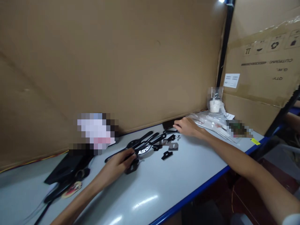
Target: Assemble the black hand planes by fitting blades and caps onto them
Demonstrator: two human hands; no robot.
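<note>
My left hand (123, 161) is closed around a dark part near the left end of a cluster of long glossy black parts (146, 144). One of these has a pale curled pattern on its wider middle. A black plate-like piece (132, 168) shows under the fingers. Farther back, my right hand (187, 126) has its fingers drawn together beside a slim black part (170, 131) and a dark block (168, 124); what they hold, if anything, is too small to make out. Between the hands lie several small black brackets (167, 155) and a grey flat plate (173, 146).
Cardboard (131, 62) walls the back, and a printed carton (262, 68) stands at the right. Clear plastic bags (208, 120) and a bagged white cup (215, 105) sit at the far right. A black box-like object (67, 164) and cables lie left. The table's blue edge (199, 192) runs in front.
</note>
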